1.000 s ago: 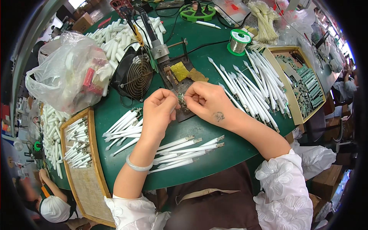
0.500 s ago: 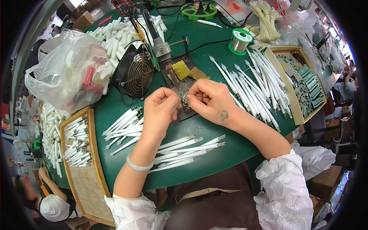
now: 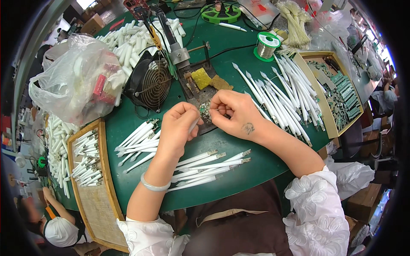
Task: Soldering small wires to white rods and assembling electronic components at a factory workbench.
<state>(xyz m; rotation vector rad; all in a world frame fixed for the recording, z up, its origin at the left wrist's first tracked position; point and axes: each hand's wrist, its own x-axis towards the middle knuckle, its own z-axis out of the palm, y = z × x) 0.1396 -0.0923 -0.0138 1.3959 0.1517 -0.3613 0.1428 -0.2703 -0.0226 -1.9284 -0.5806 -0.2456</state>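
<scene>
Both hands meet over a dark metal soldering stand at the middle of the bench. My left hand is closed in a pinch; a bit of something pale shows at its fingertips, too covered to name. My right hand pinches close beside it, and what its fingers hold is hidden. Small silvery scraps lie between the hands on the stand. A yellow sponge and a brown sponge sit just beyond. White candle-shaped sticks with small circuit ends lie below my hands.
A black fan and a clear plastic bag stand left. Further right are more white sticks, a solder spool and a box of circuit boards. A wood-framed tray lies at the left edge.
My left hand has dropped slightly and tilted, opening a little more room between the hands. My right hand has barely moved.
</scene>
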